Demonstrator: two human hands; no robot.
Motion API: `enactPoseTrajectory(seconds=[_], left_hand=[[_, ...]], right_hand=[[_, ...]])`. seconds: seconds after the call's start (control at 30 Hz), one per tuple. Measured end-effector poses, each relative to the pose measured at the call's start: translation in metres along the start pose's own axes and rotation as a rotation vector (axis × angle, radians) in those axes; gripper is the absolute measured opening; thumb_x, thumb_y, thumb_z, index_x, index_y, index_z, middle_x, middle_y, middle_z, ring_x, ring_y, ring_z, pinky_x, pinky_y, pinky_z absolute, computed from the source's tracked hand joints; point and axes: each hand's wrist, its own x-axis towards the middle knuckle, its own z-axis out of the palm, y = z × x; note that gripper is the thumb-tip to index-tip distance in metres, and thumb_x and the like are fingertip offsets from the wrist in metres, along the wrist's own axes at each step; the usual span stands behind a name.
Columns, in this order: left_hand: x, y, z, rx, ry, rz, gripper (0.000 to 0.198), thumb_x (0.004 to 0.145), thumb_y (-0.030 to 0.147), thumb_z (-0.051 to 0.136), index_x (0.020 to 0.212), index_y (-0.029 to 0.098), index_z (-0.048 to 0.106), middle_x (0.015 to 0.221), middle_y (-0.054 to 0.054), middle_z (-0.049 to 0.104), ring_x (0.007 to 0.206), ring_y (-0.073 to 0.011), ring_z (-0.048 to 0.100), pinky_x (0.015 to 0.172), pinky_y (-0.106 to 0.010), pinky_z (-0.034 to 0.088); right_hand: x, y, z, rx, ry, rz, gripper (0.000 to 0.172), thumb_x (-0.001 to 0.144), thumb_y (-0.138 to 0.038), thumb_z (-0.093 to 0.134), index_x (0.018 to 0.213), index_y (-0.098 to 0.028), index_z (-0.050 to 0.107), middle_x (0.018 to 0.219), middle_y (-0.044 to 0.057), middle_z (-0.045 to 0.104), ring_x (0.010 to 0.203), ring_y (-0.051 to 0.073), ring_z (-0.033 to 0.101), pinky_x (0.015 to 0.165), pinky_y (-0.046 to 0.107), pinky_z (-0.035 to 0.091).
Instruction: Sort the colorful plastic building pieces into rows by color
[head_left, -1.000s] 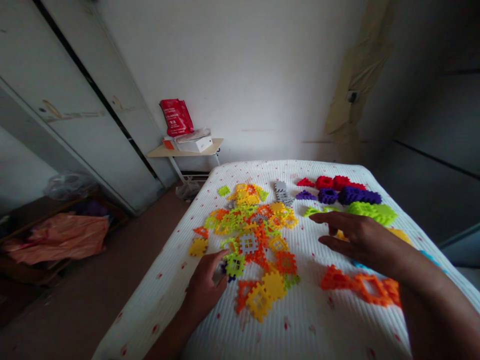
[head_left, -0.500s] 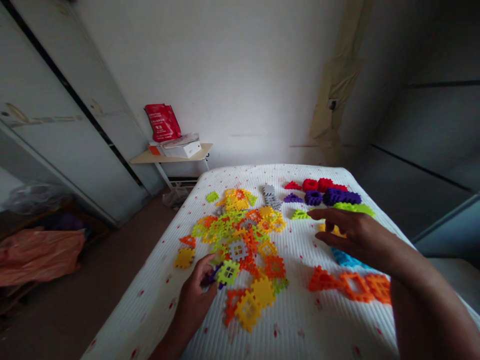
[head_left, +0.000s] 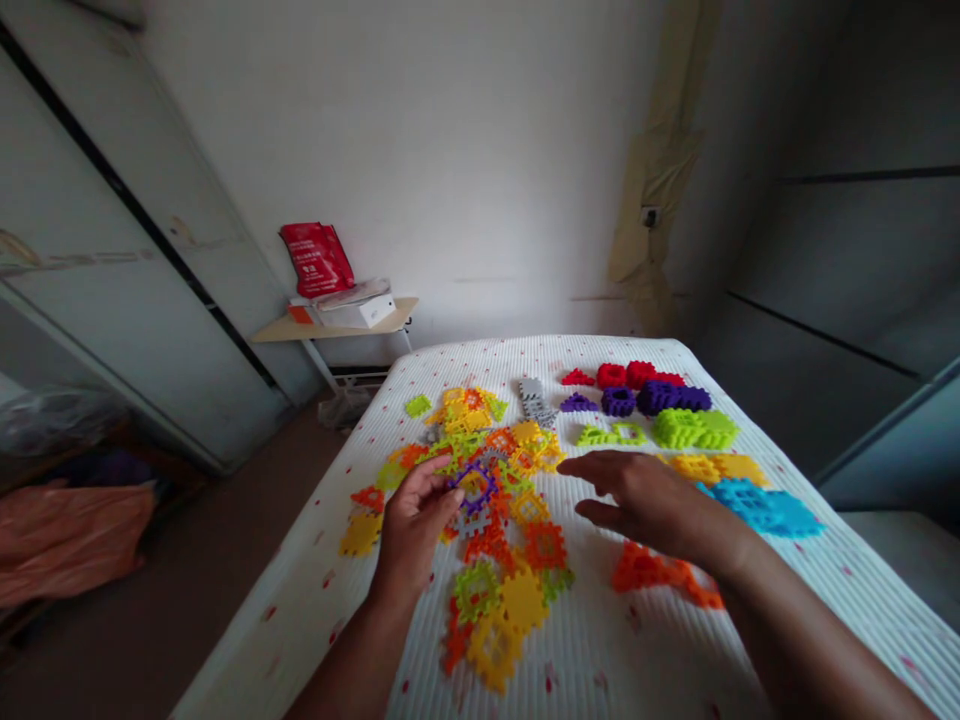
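Note:
Between the thumb and fingers of my left hand [head_left: 416, 505] is a purple square interlocking block [head_left: 491, 487] with an open middle, held above a mixed pile of toothed plastic blocks. My right hand [head_left: 637, 495] hovers just right of the pile, its fingers apart and nothing in them. Below my left hand's block lie a yellow block [head_left: 523, 600], an orange block [head_left: 545, 545] and a green block [head_left: 475, 590]. Sorted by colour to the right are red blocks [head_left: 641, 374], purple blocks [head_left: 671, 396], green blocks [head_left: 694, 428], blue blocks [head_left: 765, 508] and orange blocks [head_left: 637, 567], these last partly behind my right arm.
A white ribbed bed cover [head_left: 600, 660] lies under everything. Grey blocks [head_left: 533, 400] form a short row at the back. Past the bed's far left corner, a small table [head_left: 281, 328] carries a white box [head_left: 367, 308] and a red bag [head_left: 315, 260]. Cabinets stand at both sides.
My left hand has lifted the purple block up over the pile, and a green block now lies lower in the pile. My right hand has moved left from the sorted rows toward the pile.

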Motion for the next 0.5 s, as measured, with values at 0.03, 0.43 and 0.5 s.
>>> enactPoseTrajectory(seconds=[0.03, 0.43, 0.5], left_hand=[[0.004, -0.001, 0.006, -0.033, -0.013, -0.011, 0.048, 0.064, 0.032, 0.069, 0.108, 0.017, 0.057, 0.067, 0.004, 0.059, 0.054, -0.0091, 0.054, 0.052, -0.021, 0.044], [0.009, -0.007, 0.057, -0.017, -0.124, 0.068, 0.016, 0.066, 0.030, 0.066, 0.075, 0.019, 0.059, 0.073, 0.000, 0.064, 0.069, -0.0150, 0.061, 0.066, -0.026, 0.050], [0.007, -0.011, 0.057, -0.007, -0.136, 0.136, 0.013, 0.067, 0.029, 0.065, 0.075, 0.018, 0.061, 0.085, -0.003, 0.066, 0.081, -0.0172, 0.062, 0.075, -0.027, 0.050]], right_hand=[[0.002, -0.002, 0.004, -0.009, -0.014, -0.005, 0.039, 0.084, -0.025, 0.057, 0.123, -0.023, 0.056, 0.109, 0.007, 0.067, 0.081, 0.016, 0.065, 0.068, 0.027, 0.050], [0.016, 0.002, 0.019, 0.064, 0.145, 0.076, 0.034, 0.085, -0.025, 0.056, 0.119, -0.018, 0.056, 0.101, 0.008, 0.066, 0.080, 0.016, 0.062, 0.071, 0.028, 0.048], [0.016, 0.001, 0.019, 0.128, 0.169, 0.053, 0.032, 0.085, -0.025, 0.056, 0.117, -0.018, 0.057, 0.099, 0.007, 0.066, 0.078, 0.015, 0.061, 0.070, 0.027, 0.047]])
